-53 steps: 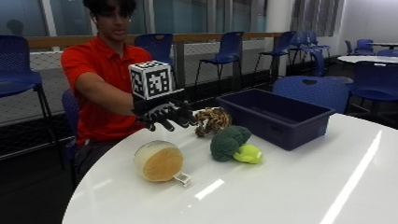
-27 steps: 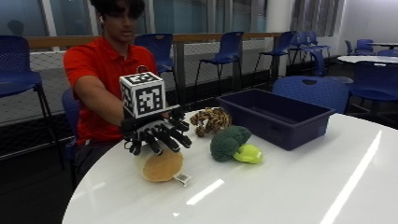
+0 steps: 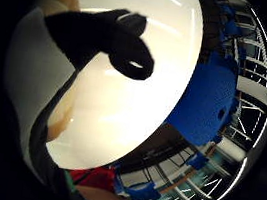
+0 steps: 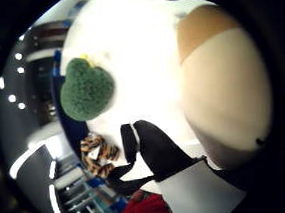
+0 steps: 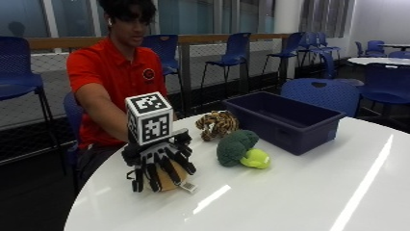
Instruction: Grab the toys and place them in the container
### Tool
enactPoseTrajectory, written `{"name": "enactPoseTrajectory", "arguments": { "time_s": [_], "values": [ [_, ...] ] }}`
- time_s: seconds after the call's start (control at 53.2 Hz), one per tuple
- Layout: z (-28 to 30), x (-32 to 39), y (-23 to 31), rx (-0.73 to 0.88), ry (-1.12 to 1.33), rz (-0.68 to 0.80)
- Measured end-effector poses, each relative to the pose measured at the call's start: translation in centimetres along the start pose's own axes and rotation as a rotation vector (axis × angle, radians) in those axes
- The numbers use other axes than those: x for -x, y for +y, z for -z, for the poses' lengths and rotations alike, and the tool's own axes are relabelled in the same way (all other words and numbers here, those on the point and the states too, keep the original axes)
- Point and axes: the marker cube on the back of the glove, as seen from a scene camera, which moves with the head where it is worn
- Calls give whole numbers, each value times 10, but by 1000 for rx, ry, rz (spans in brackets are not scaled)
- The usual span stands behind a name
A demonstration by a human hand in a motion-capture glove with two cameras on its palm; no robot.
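On the bench, outside view: you are sitting behind a white round bench [image 5: 307, 202] with your gloved right hand [image 5: 157, 161] lowered over a tan round toy [image 5: 168, 180].
Hand state: your fingers are spreading down over the top and sides of the tan toy, touching it; whether they are closing round it you cannot tell from here.
Tan toy: it is lying near the bench edge closest to you, mostly hidden under your fingers, with a small tag [image 5: 188, 187] sticking out beside it.
Other toys: a green broccoli toy [image 5: 236, 147] is lying near the middle of the bench, with a yellow-green piece [image 5: 256, 158] touching it; a striped tiger toy [image 5: 216, 124] is sitting behind it.
Container: a dark blue container [image 5: 285, 120] is standing open just beside the broccoli toy and the tiger toy.
Thumb side palm view: the tan toy [image 4: 227, 94] is filling much of the view, close to your palm; a black finger [image 4: 156, 150] is curving beside it, and the broccoli toy [image 4: 87, 89] and tiger toy [image 4: 99, 155] are lying apart on the bench.
Little finger side palm view: a black finger [image 3: 97, 36] is curling above the white bench [image 3: 141, 81], with the tan toy [image 3: 63, 115] showing at the edge.
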Motion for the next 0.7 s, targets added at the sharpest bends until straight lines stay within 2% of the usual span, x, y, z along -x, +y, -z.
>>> {"name": "enactPoseTrajectory", "arguments": {
  "time_s": [0.282, 0.545, 0.695],
  "values": [
    [-13, -4, 3, -14, 98, -19],
    [-6, 8, -3, -126, 199, -26],
    [7, 14, -9, -98, 168, -6]
  ]
}}
